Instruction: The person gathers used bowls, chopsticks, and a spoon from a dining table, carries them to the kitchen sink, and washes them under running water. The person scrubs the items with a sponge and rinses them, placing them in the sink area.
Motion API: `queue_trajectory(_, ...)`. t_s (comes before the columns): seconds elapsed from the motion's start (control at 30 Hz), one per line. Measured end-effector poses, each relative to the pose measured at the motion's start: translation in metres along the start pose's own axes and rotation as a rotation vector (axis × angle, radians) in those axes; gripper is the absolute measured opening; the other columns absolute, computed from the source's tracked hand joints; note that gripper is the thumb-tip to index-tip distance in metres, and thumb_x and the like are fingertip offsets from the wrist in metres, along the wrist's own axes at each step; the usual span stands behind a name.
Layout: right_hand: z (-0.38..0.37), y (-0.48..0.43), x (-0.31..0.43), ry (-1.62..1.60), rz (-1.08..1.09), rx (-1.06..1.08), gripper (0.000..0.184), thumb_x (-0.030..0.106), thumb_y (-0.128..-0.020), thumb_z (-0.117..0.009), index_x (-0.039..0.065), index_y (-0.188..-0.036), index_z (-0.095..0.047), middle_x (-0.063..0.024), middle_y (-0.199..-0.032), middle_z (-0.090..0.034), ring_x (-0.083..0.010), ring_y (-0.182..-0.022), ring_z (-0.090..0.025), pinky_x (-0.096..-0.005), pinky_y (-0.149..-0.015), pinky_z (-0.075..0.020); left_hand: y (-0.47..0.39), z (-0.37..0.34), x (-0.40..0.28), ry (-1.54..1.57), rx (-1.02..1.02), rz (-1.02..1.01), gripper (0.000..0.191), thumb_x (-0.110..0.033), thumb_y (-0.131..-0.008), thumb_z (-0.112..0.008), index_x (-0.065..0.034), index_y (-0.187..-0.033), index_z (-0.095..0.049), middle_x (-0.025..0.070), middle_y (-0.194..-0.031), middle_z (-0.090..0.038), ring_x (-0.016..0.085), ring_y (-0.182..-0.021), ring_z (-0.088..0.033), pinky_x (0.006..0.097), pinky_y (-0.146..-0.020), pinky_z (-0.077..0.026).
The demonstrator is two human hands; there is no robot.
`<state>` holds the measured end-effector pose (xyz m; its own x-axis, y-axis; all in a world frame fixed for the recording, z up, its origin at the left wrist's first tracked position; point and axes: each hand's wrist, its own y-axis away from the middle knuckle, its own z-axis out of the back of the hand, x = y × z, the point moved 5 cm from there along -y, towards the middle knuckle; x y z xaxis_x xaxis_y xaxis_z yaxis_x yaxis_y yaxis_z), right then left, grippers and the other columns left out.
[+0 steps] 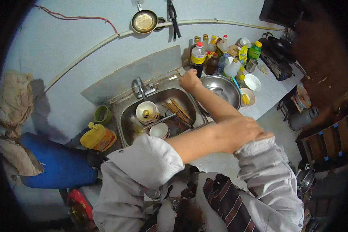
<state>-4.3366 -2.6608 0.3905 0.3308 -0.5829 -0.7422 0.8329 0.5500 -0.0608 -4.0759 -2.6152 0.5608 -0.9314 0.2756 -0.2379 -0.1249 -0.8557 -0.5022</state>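
Observation:
My left hand [248, 132] reaches across my body and grips the rolled cuff of my right grey sleeve [264, 162]. My right arm stretches forward, and my right hand [190, 79] is curled into a loose fist above the sink's back right corner, with nothing visible in it. The stainless steel sink [127, 116] lies below and left of it. In the sink are a white bowl [142, 108] holding a yellowish ladle or spoon, another white bowl [159, 130] and a bunch of chopsticks [178, 110]. A large metal basin [220, 87] stands right of the sink, partly behind my forearm.
Several bottles [198, 55] crowd the counter by the wall. A white bowl [252, 82] and a bowl with something yellow [248, 97] sit right of the basin. The faucet [142, 88] rises behind the sink. A yellow jug [98, 137], green cup [102, 114] and blue barrel [58, 165] are at left.

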Motion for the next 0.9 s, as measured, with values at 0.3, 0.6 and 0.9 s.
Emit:
queue_trajectory(0.3, 0.036, 0.037, -0.042, -1.307, -0.181, -0.023, 0.022, 0.022, -0.08, -0.059, 0.004, -0.091, -0.065, -0.011, -0.086, -0.067, -0.0224, -0.082, -0.065, -0.0359, -0.068, -0.0508, -0.002, -0.043, -0.098, 0.285, -0.42, -0.084, 0.045, -0.013, -0.08, -0.048, 0.0085, -0.118, -0.046, 0.0222, -0.12, -0.047, 0.032, -0.114, -0.046, 0.0383, -0.098, -0.036)
queue_trajectory(0.6, 0.239, 0.174, 0.125, -1.391, 0.918, -0.066, 0.087, 0.012, -0.067, -0.067, 0.012, -0.141, -0.021, -0.0231, -0.12, -0.043, -0.0383, -0.115, -0.044, -0.0473, -0.101, -0.0335, 0.178, -0.148, 0.025, -0.264, -0.037, 0.502, 0.019, -0.016, -0.071, -0.055, -0.0063, -0.086, -0.061, 0.0065, -0.083, -0.059, 0.019, -0.085, -0.054, 0.0336, -0.075, -0.044)
queue_trajectory(0.9, 0.317, 0.195, 0.164, -1.685, 0.909, -1.124, 0.052, 0.02, -0.08, -0.048, 0.004, -0.129, -0.039, -0.0163, -0.102, -0.053, -0.0325, -0.102, -0.053, -0.0477, -0.095, -0.0395, 0.255, -0.134, 0.121, -0.497, -0.019, 0.764, 0.022, -0.013, -0.069, -0.059, -0.0078, -0.09, -0.059, 0.0022, -0.077, -0.059, 0.018, -0.081, -0.055, 0.0325, -0.071, -0.044)
